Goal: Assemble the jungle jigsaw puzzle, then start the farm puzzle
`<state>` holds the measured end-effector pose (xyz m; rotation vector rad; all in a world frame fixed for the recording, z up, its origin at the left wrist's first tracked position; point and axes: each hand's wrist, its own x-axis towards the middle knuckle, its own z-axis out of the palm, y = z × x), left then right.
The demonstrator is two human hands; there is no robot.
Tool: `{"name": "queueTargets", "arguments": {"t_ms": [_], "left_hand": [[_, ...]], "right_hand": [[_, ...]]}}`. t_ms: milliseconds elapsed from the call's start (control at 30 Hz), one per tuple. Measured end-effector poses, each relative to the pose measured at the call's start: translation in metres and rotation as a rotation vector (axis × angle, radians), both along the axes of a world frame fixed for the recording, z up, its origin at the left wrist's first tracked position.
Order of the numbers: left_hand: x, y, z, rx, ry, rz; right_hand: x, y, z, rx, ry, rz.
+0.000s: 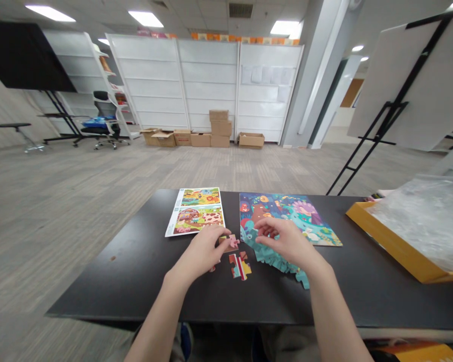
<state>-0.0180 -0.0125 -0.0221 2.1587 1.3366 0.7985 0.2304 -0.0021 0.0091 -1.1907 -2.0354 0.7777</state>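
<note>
My left hand (204, 247) is closed, with thumb and forefinger at the edge of a pink puzzle piece (233, 242) low over the black table. Just in front of it, a few joined puzzle pieces (240, 266) in red, yellow and blue lie flat. Another small piece is partly hidden beneath the left hand. My right hand (285, 240) hovers at the heap of teal-backed puzzle pieces (274, 259), its fingers curled and thumb apart from the forefinger. No piece can be made out between them. Some of the heap is hidden by the right hand.
A printed picture sheet (198, 211) with farm and animal scenes lies behind the left hand. A colourful forest picture board (302, 216) lies behind the right. A yellow box (403, 244) with clear plastic wrapping (426, 221) stands at right. The table's front edge is close.
</note>
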Motion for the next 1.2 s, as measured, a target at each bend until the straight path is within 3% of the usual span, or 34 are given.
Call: {"name": "queueTargets", "arguments": {"t_ms": [133, 200, 367, 433, 567, 633, 867, 1200], "left_hand": [[0.013, -0.006, 0.006, -0.263, -0.314, -0.080], [0.020, -0.007, 0.010, -0.295, -0.352, -0.125], [0.021, -0.004, 0.017, 0.046, -0.209, -0.070], [0.014, -0.003, 0.017, 0.123, -0.134, -0.059], [-0.001, -0.003, 0.013, 0.240, 0.065, 0.102], [-0.006, -0.003, 0.011, 0.252, 0.153, 0.123], [-0.012, -0.009, 0.011, 0.129, 0.317, -0.026], [-0.018, -0.010, 0.005, 0.050, 0.269, -0.076]], "right_hand": [[-0.010, -0.001, 0.003, 0.063, 0.078, 0.021], [-0.015, -0.001, 0.003, 0.072, 0.133, 0.028], [-0.009, -0.002, 0.005, 0.015, 0.172, 0.059], [0.000, -0.002, 0.008, 0.046, 0.065, 0.019], [0.020, -0.001, 0.008, 0.075, -0.285, -0.093], [0.025, -0.001, 0.003, 0.042, -0.398, -0.104], [0.019, -0.001, -0.010, -0.018, -0.533, -0.074], [0.022, 0.003, -0.013, -0.042, -0.494, -0.078]]}}
